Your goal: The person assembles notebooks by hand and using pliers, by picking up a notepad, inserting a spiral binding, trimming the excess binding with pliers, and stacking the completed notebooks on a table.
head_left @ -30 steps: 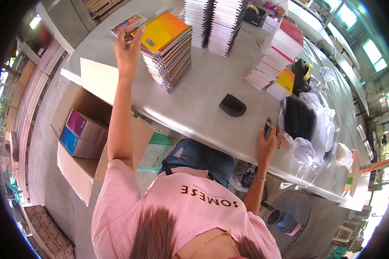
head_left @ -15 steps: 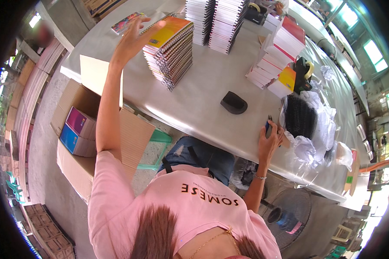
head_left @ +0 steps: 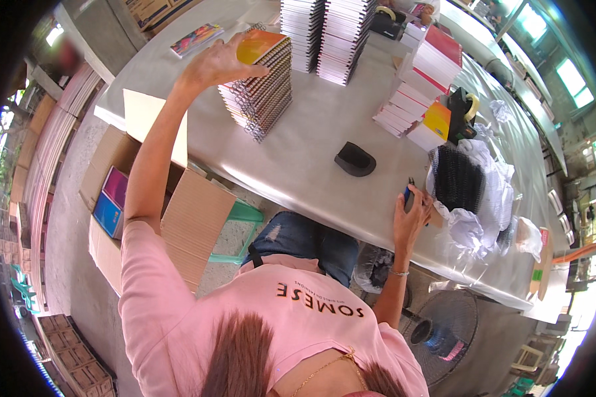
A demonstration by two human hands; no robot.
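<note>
On the table's left part stands a stack of spiral-bound notebooks with a yellow-orange cover on top. My left hand grips the upper end of this stack, its thumb along the near side and its fingers at the far side. Near the front edge, my right hand is closed round small blue-handled pliers, their dark tips pointing away from me and resting close to the tabletop. A black curved object, like a stapler or mouse, lies between the hands.
Tall stacks of wire-bound books stand at the back, red-covered books to the right. Black binding coils and crumpled plastic lie far right. A cardboard box with books sits left of the table, a fan below right.
My left hand has come down from above the stack onto its upper end, fingers now round it. My right hand stays nearly still with the pliers.
</note>
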